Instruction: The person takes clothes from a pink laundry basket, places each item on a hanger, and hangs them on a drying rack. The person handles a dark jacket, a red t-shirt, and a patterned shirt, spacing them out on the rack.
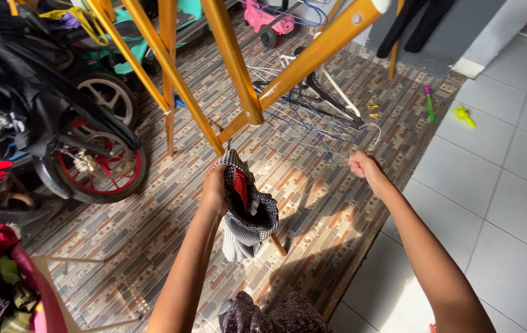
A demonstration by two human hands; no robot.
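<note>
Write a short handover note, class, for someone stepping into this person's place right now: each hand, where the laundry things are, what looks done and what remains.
Left hand: gripping a black-and-white checked garment with a red lining, bunched and hanging just under the orange wooden drying rack.
Right hand: closed in a fist, nothing visible in it, raised apart from the garment.
Wire hangers lie heaped on the tiled floor behind the rack. A pink tub of mixed clothes sits at lower left.
Done: no clothes can be seen on the rack bars in view.
Left: the checked garment is not yet hung; the tub holds more clothes.
</note>
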